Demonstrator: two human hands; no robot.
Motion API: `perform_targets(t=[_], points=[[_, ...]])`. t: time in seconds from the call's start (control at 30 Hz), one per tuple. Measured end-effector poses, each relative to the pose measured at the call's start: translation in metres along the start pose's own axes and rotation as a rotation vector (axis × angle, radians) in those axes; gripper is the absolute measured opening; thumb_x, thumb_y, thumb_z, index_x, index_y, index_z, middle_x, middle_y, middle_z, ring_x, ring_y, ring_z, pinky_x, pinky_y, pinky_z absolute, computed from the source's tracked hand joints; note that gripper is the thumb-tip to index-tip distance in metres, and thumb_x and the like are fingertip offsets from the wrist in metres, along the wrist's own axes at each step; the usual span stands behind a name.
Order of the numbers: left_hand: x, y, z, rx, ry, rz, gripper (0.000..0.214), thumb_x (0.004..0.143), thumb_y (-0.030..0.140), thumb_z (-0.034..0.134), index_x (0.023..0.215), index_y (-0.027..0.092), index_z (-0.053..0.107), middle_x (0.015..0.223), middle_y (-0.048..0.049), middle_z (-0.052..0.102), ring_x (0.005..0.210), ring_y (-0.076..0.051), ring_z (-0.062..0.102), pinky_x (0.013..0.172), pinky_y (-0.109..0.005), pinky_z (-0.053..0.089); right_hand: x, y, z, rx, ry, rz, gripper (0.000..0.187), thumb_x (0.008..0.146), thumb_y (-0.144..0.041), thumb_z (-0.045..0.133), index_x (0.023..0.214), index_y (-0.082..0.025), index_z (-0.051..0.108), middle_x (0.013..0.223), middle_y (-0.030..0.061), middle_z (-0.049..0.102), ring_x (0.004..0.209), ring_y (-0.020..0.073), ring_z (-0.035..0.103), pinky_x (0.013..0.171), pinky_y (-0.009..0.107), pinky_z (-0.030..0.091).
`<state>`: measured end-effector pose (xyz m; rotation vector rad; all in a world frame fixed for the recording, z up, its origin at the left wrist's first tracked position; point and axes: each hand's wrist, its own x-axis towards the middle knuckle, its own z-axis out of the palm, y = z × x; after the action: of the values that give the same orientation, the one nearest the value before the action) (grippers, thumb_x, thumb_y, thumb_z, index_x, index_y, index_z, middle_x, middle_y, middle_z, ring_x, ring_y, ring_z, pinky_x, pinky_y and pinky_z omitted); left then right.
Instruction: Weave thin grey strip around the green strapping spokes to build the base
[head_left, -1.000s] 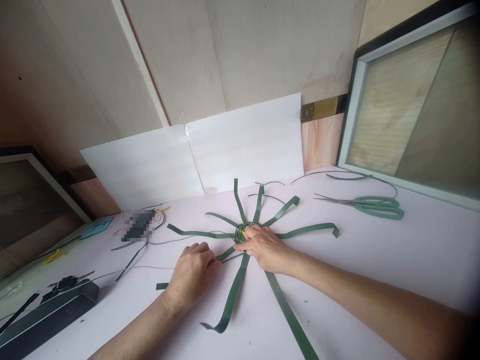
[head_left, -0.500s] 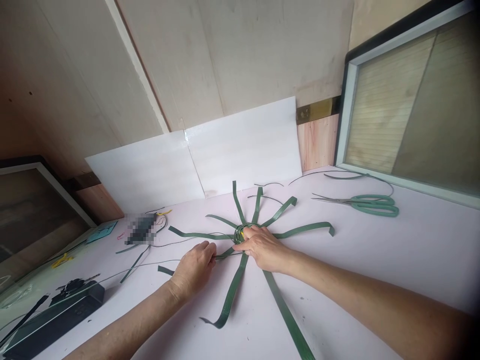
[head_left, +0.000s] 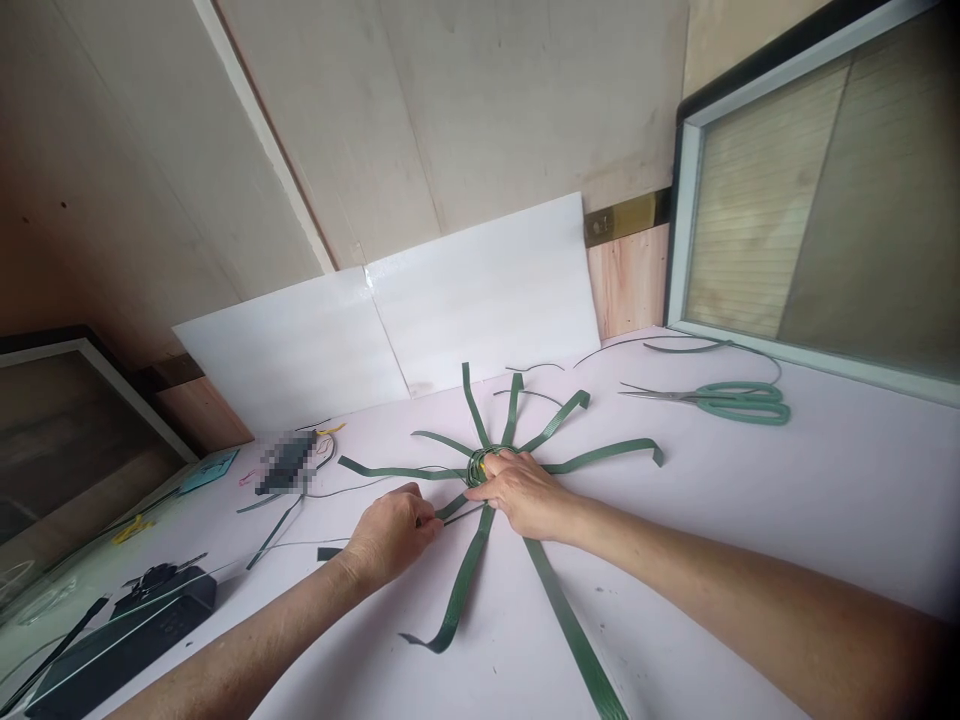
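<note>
A star of dark green flat strips (head_left: 459,585) lies on the white table (head_left: 787,500), its spokes running out from a small woven hub (head_left: 477,466). My right hand (head_left: 525,492) rests palm down on that hub, fingers pressed together over it. My left hand (head_left: 391,535) sits just left of the hub, closed in a pinch on a thin dark strand (head_left: 457,516) that leads into the centre.
Green-handled scissors (head_left: 731,400) lie at the back right near a framed window. Two white boards (head_left: 390,320) lean on the wall behind. A black box (head_left: 124,640), loose strip offcuts and thin wires lie at the left.
My left hand has shifted slightly toward the hub and keeps its pinch on the thin strand. The right hand stays pressed on the hub. The view has drifted a little.
</note>
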<state>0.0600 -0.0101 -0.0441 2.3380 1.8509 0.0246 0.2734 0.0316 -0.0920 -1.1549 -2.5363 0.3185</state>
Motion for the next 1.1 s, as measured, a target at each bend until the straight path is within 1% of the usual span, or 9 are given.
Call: perform_targets(t=[0.13, 0.23, 0.3, 0.47, 0.6, 0.73, 0.83, 0.97, 1.1], points=[[0.002, -0.001, 0.002, -0.049, 0.006, 0.000, 0.013, 0.083, 0.022, 0.057, 0.085, 0.026, 0.069, 0.091, 0.0009, 0.060, 0.077, -0.014, 0.059, 0.070, -0.025, 0.043, 0.000, 0.000, 0.000, 0.000, -0.001, 0.005, 0.046, 0.088, -0.005, 0.051, 0.117, -0.036, 0.068, 0.095, 0.0055, 0.052, 0.091, 0.0207, 0.045, 0.077, 0.034, 0.032], [0.007, 0.003, 0.003, 0.078, 0.016, -0.020, 0.036, 0.082, 0.015, 0.055, 0.115, 0.029, 0.057, 0.092, 0.0004, 0.065, 0.081, -0.017, 0.063, 0.071, -0.026, 0.046, 0.000, 0.000, 0.000, -0.009, -0.001, 0.004, 0.046, 0.087, -0.005, 0.051, 0.116, -0.036, 0.068, 0.094, 0.0052, 0.051, 0.090, 0.0205, 0.044, 0.076, 0.034, 0.032], [0.011, 0.008, 0.004, 0.248, 0.002, -0.051, 0.043, 0.083, 0.013, 0.051, 0.124, 0.025, 0.049, 0.089, -0.0023, 0.068, 0.082, -0.021, 0.065, 0.069, -0.030, 0.047, 0.001, 0.000, 0.000, -0.014, 0.000, -0.004, 0.047, 0.086, -0.004, 0.051, 0.116, -0.036, 0.068, 0.093, 0.0051, 0.051, 0.088, 0.0201, 0.044, 0.075, 0.033, 0.032], [0.012, 0.025, 0.006, 0.424, -0.028, -0.088, 0.036, 0.081, 0.007, 0.048, 0.116, 0.014, 0.054, 0.091, -0.0133, 0.071, 0.087, -0.030, 0.067, 0.072, -0.037, 0.049, 0.000, -0.001, 0.000, -0.011, 0.017, -0.011, 0.046, 0.086, -0.003, 0.050, 0.114, -0.034, 0.070, 0.090, 0.0048, 0.050, 0.086, 0.0193, 0.043, 0.074, 0.032, 0.031], [0.007, 0.026, 0.002, 0.364, 0.003, -0.067, 0.033, 0.089, 0.015, 0.041, 0.119, 0.017, 0.055, 0.102, -0.0125, 0.070, 0.095, -0.028, 0.066, 0.077, -0.036, 0.049, -0.001, -0.002, -0.001, -0.011, 0.027, -0.017, 0.043, 0.086, -0.005, 0.051, 0.112, -0.034, 0.071, 0.091, 0.0053, 0.050, 0.088, 0.0201, 0.044, 0.074, 0.033, 0.031], [0.011, 0.015, 0.001, 0.148, -0.007, 0.079, 0.036, 0.096, 0.020, 0.031, 0.119, 0.023, 0.058, 0.102, -0.0071, 0.071, 0.091, -0.024, 0.067, 0.074, -0.033, 0.048, -0.002, -0.002, -0.003, -0.010, 0.023, -0.013, 0.042, 0.087, -0.006, 0.052, 0.112, -0.034, 0.071, 0.093, 0.0058, 0.051, 0.089, 0.0208, 0.045, 0.076, 0.034, 0.032], [0.020, 0.005, 0.007, 0.009, 0.050, 0.161, 0.036, 0.098, 0.021, 0.029, 0.117, 0.025, 0.060, 0.097, -0.0030, 0.071, 0.083, -0.019, 0.066, 0.072, -0.028, 0.047, -0.003, -0.002, -0.004, -0.010, 0.026, -0.017, 0.040, 0.087, -0.006, 0.052, 0.109, -0.033, 0.072, 0.093, 0.0058, 0.052, 0.089, 0.0209, 0.045, 0.076, 0.034, 0.032], [0.036, -0.005, 0.017, -0.061, 0.171, 0.233, 0.030, 0.094, 0.018, 0.040, 0.107, 0.025, 0.066, 0.087, 0.0011, 0.071, 0.074, -0.015, 0.063, 0.072, -0.024, 0.046, -0.002, -0.001, -0.003, -0.012, 0.025, -0.012, 0.039, 0.087, -0.006, 0.052, 0.107, -0.033, 0.072, 0.093, 0.0053, 0.052, 0.089, 0.0204, 0.045, 0.075, 0.033, 0.031], [0.049, -0.012, 0.022, 0.001, 0.240, 0.381, 0.023, 0.091, 0.018, 0.050, 0.102, 0.023, 0.069, 0.091, -0.0016, 0.070, 0.079, -0.015, 0.063, 0.071, -0.023, 0.045, -0.001, 0.001, -0.001, -0.054, 0.030, -0.007, 0.038, 0.086, -0.006, 0.052, 0.106, -0.032, 0.071, 0.092, 0.0050, 0.051, 0.089, 0.0200, 0.045, 0.073, 0.032, 0.030]])
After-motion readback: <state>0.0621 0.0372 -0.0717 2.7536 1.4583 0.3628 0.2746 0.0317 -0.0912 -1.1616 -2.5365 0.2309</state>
